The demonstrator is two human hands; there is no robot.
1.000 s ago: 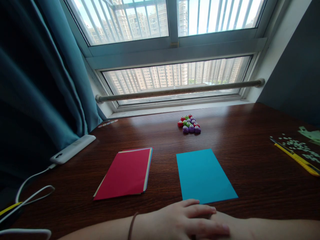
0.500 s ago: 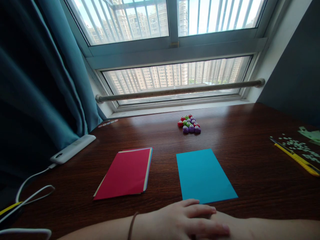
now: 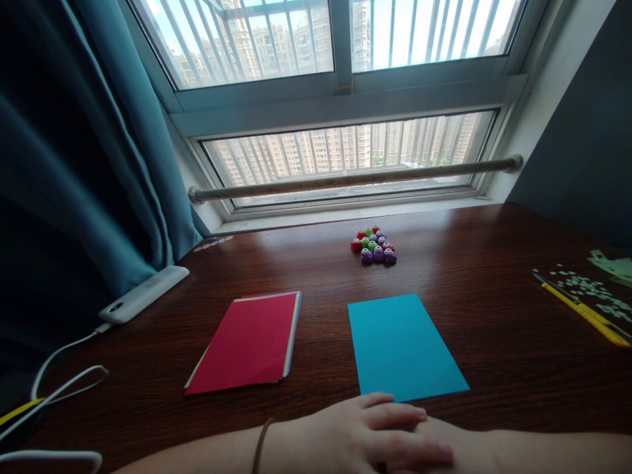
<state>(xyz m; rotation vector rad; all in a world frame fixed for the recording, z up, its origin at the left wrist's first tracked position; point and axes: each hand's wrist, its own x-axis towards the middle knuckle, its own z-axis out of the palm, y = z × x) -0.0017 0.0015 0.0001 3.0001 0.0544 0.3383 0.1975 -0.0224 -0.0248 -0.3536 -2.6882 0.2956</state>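
At the lower edge of the head view, my left hand [image 3: 353, 431] lies across my right hand [image 3: 447, 431], its fingers stretched out and slightly apart. A thin brown band [image 3: 260, 447] circles my left wrist. The fingers of my right hand are hidden beneath the left. Just beyond my left hand lies a blue sheet of paper [image 3: 405, 349], flat on the table; its near edge is close to my thumb. To the left rests a stack of coloured paper with a red sheet [image 3: 247, 345] on top, touched by neither hand.
Small red, green and purple pieces [image 3: 378, 253] cluster towards the window on the brown table [image 3: 316, 263]. On the right are a yellow pen-like tool [image 3: 582, 313] and scattered pale bits [image 3: 587, 286]. A white power strip [image 3: 145, 294] with a cable lies left, by the blue curtain [image 3: 148, 197].
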